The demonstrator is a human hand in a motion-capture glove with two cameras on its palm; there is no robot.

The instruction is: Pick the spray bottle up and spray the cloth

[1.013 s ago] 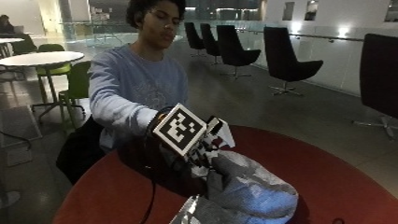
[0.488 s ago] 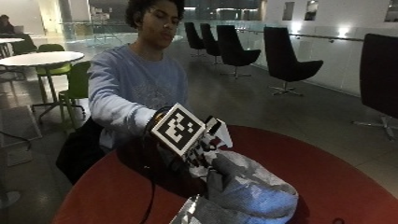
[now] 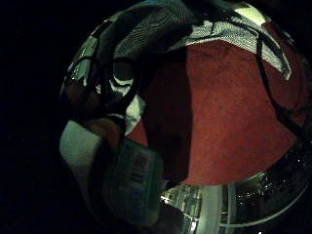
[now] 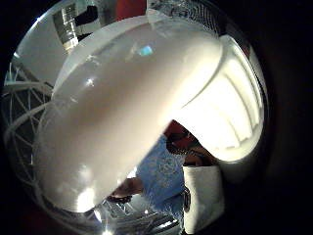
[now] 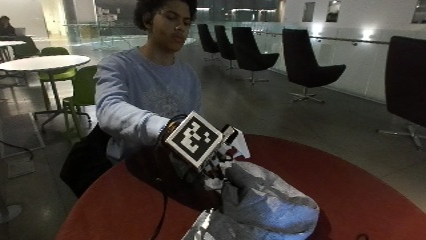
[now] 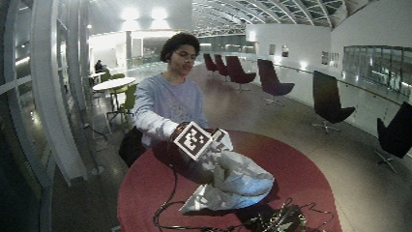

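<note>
Desk, round and red, carrying everything in the scene; a person in a light blue sweater sits behind it with the right arm stretched forward over the top. Cloth, grey and crumpled into a heap, lying on the desk just in front of and below the fingers; in the wide outside view it spreads toward the near edge of the desk, and in the little finger side palm view a patterned grey stretch of it lies on the red surface beyond the palm. Right hand, in a black glove, held above the desk next to the heap of cloth. Spray bottle, white and smooth, filling most of the thumb side palm view and lying right against the palm; its pale body with a printed barcode label shows beside the fingers in the little finger side palm view, and a white part of it shows above the glove in the outside view. The fingers are curled round the bottle and hold it clear of the desk, beside the cloth.
</note>
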